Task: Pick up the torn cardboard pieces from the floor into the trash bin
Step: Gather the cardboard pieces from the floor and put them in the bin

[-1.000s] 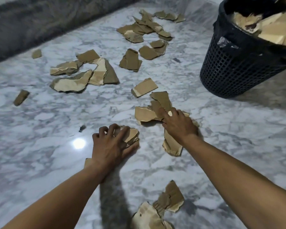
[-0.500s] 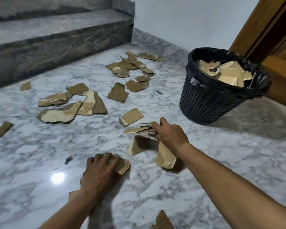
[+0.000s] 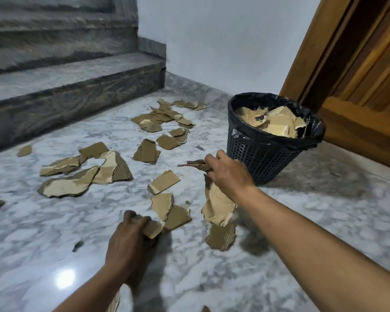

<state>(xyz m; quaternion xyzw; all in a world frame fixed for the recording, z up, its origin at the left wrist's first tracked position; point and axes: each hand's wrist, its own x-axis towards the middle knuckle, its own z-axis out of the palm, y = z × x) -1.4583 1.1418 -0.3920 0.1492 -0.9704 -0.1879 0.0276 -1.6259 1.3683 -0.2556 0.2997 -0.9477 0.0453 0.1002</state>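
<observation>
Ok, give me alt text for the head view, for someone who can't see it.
The right hand holds torn cardboard pieces beside a black trash bin heaped with cardboard; the left hand grips another piece near the marble floor. Many scraps lie toward grey steps.

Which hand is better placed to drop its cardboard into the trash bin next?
Right. The right hand grips several torn pieces, held clear of the floor, just beside the trash bin. The left hand grips one piece low near the floor, farther from the bin.
</observation>
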